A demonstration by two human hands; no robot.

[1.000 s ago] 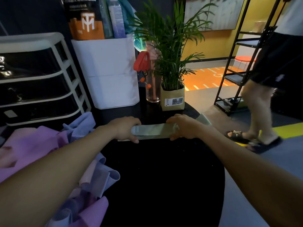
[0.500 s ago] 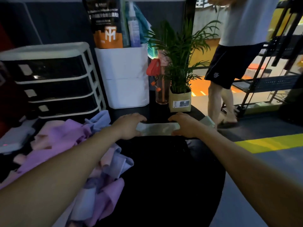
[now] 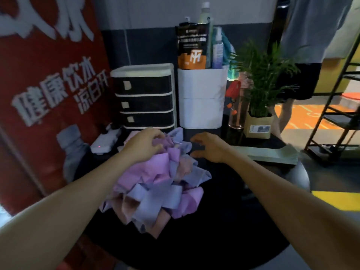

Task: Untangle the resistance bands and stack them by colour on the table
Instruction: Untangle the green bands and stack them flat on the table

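- While the green bands (image 3: 272, 155) already lie flat in a neat stack at about two o'clock on the round black tabletop (image 3: 224, 230), the step in hand looks like drawing the next band out of the tangle.
- That tangle of purple, lilac-blue and pink resistance bands (image 3: 161, 184) sits heaped from the middle of the tabletop out toward ten o'clock, its loops folded over and through one another.
- At the pile's twelve o'clock edge the left hand (image 3: 143, 146) rests on top with its fingers curled into purple material, so its grip is closed on the bands.
- Just beside the pile at one o'clock, the right hand (image 3: 209, 147) hovers with fingers spread and loosely bent; its grip is open and holds nothing.
- To do this well, I judge the left hand should pin the heap while the right picks a single free edge of one colour, not a bunch.
- A slow pull along the band's length, following the loop back through its crossings, should free it; a hard tug would likely tighten knots or drag the heap off the nine o'clock edge.
- Room for new colour stacks appears at four to six o'clock, well apart from the green one.
- Beyond twelve o'clock stand a drawer unit (image 3: 145, 96), a white bin (image 3: 201, 102) and a potted plant (image 3: 259, 121), near enough to snag a swinging band.
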